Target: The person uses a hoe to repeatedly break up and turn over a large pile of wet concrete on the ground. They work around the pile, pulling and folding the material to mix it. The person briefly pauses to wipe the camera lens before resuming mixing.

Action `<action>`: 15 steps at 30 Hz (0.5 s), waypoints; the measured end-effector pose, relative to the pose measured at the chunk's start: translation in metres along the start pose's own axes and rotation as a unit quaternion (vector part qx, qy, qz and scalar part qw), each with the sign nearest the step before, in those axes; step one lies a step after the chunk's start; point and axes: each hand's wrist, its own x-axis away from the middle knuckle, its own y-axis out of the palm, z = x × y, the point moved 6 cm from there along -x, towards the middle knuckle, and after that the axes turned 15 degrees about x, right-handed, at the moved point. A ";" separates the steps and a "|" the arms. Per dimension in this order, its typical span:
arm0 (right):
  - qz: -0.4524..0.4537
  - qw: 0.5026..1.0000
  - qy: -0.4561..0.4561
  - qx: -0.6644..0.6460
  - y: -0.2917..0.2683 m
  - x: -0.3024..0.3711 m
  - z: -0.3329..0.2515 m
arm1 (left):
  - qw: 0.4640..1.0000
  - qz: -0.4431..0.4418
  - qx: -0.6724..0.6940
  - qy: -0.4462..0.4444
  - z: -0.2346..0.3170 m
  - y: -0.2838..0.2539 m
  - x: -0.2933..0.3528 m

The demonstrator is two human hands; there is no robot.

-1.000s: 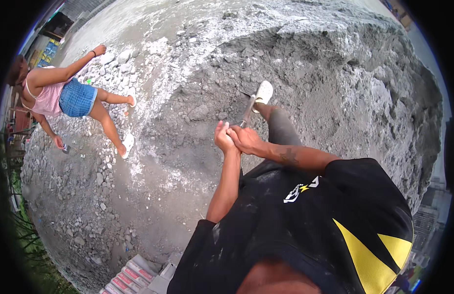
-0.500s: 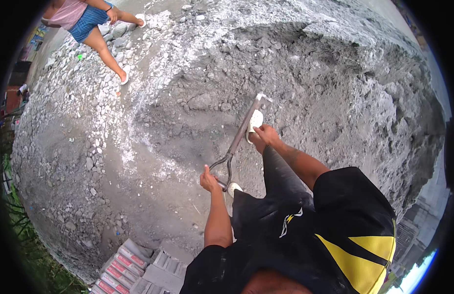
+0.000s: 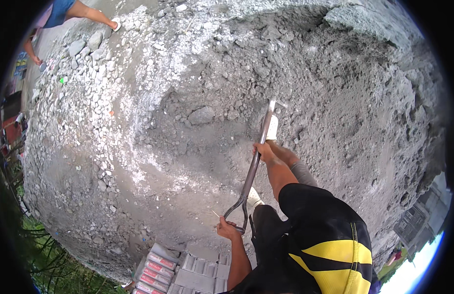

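Note:
A shovel (image 3: 254,171) with a brown shaft and a forked dark handle slants across the middle of the view. My left hand (image 3: 229,228) is closed on the grip at its near end. Farther up, my right hand (image 3: 262,151) wraps round the shaft. The far end of the shovel rests at the grey gravel, and only a pale metal edge (image 3: 272,104) of it shows; the rest of the blade cannot be made out. One white shoe (image 3: 272,128) stands just right of the shaft, near that edge. My other white shoe (image 3: 255,197) is beside the forked handle.
A grey bank of sand and gravel (image 3: 344,112) rises ahead and right. Pale loose stones (image 3: 97,88) spread left. Stacked bags (image 3: 156,269) and grey blocks (image 3: 197,269) stand at the lower left. Another person's leg (image 3: 92,13) shows at the upper left.
My right hand has gone from beside the white shoe to a grip on the shaft. The shovel's handle end has come nearer me. The other person has slipped toward the view's upper-left rim.

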 end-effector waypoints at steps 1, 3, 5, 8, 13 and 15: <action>-0.018 0.999 0.000 -0.034 -0.001 0.006 0.005 | 1.000 -0.004 0.002 0.000 -0.001 -0.008 -0.006; -0.039 0.997 -0.009 -0.066 0.007 0.025 0.011 | 0.999 -0.029 0.014 0.030 0.003 -0.023 -0.020; -0.022 0.999 -0.020 -0.033 0.021 0.062 0.019 | 0.998 -0.047 0.016 0.038 0.009 -0.048 -0.036; -0.030 0.995 -0.047 -0.079 0.016 0.092 0.036 | 0.992 -0.111 0.030 0.049 0.018 -0.070 -0.058; 0.010 0.990 -0.054 -0.128 0.022 0.152 0.101 | 0.980 -0.177 0.039 0.079 0.043 -0.144 -0.083; 0.010 0.988 -0.033 -0.151 0.027 0.176 0.133 | 0.976 -0.198 0.040 0.078 0.060 -0.181 -0.091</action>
